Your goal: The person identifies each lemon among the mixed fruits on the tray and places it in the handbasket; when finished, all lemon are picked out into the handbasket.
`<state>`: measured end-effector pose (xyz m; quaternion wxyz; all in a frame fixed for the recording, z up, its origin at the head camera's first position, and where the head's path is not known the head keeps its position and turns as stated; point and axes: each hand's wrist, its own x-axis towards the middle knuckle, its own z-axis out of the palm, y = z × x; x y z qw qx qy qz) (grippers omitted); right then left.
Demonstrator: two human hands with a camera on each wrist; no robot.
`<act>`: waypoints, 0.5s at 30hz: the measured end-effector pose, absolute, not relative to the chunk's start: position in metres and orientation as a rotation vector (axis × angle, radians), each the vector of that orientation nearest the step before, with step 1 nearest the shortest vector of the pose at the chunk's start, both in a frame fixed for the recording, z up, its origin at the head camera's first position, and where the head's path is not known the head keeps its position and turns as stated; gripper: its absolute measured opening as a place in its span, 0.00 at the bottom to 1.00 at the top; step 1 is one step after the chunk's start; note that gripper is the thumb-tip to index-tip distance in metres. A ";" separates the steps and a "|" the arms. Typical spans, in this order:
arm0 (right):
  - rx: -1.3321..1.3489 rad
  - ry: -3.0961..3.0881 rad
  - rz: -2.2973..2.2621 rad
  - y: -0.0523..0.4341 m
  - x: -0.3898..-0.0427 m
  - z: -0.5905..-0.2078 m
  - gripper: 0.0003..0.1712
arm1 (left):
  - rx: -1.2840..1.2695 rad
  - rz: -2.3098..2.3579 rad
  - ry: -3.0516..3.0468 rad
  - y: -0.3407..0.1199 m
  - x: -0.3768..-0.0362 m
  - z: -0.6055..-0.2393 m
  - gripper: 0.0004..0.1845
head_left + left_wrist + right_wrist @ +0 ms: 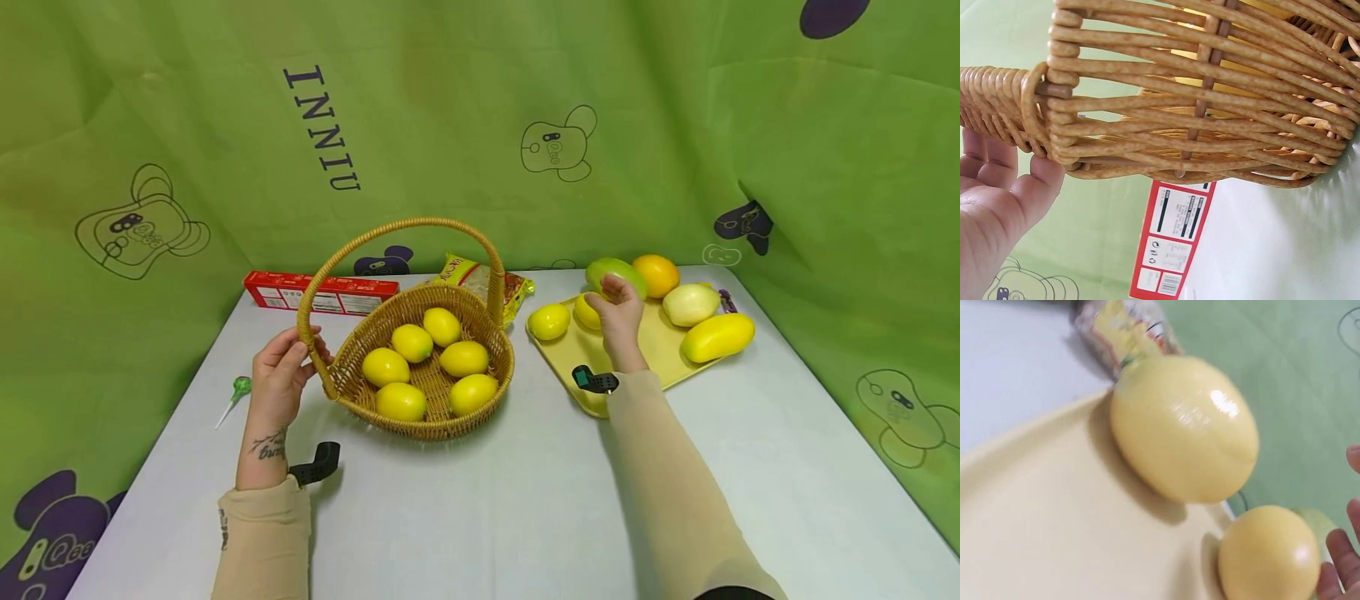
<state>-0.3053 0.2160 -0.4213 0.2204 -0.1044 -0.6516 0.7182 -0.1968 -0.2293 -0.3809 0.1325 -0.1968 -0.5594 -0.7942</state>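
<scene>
My left hand [279,379] grips the wicker basket [438,429] at the left foot of its tall handle [408,225]. In the left wrist view, its fingertips [1044,178] lie against the wrapped handle [997,100]. Several lemons [401,402] lie inside the basket. Over the back part of the yellow tray [592,402] is my right hand [624,325], its fingers spread and loosely bent. Beside it sits a lemon [588,311], partly hidden by the hand. The right wrist view shows the fingertips close to that lemon [1269,553]. A second lemon [549,322] lies at the tray's left edge.
The tray also carries a green mango [615,275], an orange [656,276], a pale yellow fruit [690,305] and a long yellow fruit [718,337]. Behind the basket are a red box [322,293] and a snack bag [517,292]. A green lollipop [241,386] lies left.
</scene>
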 end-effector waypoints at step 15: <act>-0.343 -2.166 1.910 0.222 -0.313 -0.450 0.36 | -0.571 -2.305 -1.629 -0.230 -0.196 -0.381 0.12</act>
